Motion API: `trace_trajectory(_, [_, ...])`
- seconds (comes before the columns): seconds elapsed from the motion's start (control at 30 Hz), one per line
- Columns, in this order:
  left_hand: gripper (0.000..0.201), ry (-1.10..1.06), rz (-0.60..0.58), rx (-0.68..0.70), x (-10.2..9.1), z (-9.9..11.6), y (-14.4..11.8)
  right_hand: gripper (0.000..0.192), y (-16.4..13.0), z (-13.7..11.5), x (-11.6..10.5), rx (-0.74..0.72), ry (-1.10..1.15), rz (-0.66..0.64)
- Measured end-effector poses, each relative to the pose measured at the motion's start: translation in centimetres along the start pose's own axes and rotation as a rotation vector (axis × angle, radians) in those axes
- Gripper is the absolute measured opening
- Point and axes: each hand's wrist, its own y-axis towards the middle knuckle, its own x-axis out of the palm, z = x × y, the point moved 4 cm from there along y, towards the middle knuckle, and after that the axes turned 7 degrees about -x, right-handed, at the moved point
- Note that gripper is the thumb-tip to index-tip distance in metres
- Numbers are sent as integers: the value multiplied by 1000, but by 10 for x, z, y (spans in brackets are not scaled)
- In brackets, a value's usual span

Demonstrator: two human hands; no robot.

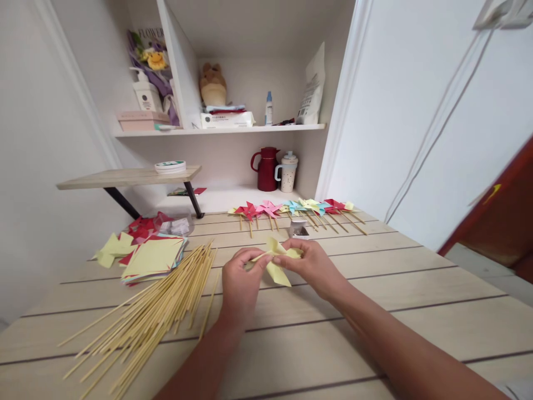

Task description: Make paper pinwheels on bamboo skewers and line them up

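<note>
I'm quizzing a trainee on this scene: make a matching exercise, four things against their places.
Things:
1. yellow paper piece
2. wooden sticks
3. finished pinwheels
4. red jug

Places:
A. in a row at the table's far edge
B. in a loose heap on the table, left of the hands
C. held between left hand and right hand
D. in the alcove under the shelf

Pairs: 1-C, 2-B, 3-A, 4-D
</note>
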Motion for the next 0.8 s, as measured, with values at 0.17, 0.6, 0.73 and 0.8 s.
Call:
trace_trajectory(0.17, [4,27,16,7,0,-2,0,24,0,-1,-1,5,-56,9])
trace_trajectory(0.6, [9,118,98,249,-2,1,-8,22,-1,-6,4,-68,-156,94])
trace_trajectory(0.73, [9,146,109,287,-2,1,-10,19,-3,-13,4,-133,-174,143])
trace_trajectory(0.8, [9,152,120,292,-2,-1,-10,18,-4,-17,5,-198,-204,153])
